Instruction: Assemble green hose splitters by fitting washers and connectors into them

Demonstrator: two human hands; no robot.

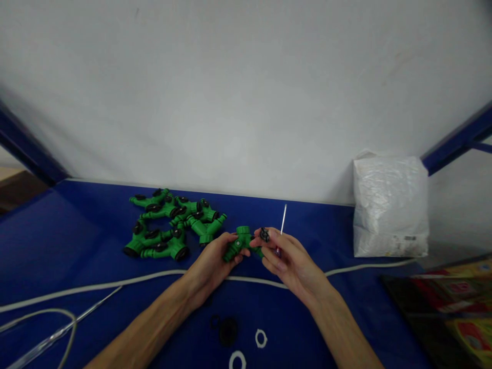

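Observation:
My left hand (222,254) is closed around a green Y-shaped hose connector (243,237), whose round collar points up and away from me. Close beside it, my right hand (283,254) pinches a small black knob (264,234) between thumb and fingers. The same hand also keeps a screwdriver (283,218) in its curled fingers, with the thin metal shaft pointing up and away. A second branch of the connector is partly hidden behind my right fingers. Left of my hands lies a group of several green Y connectors (205,229), most with black knobs.
White rings (261,338) and a dark round part (228,332) lie near the front of the blue table (307,225). A pale cable (146,278) crosses under my forearms. A white wrapped package (390,207) stands at the right, with colourful packets (457,288) below it.

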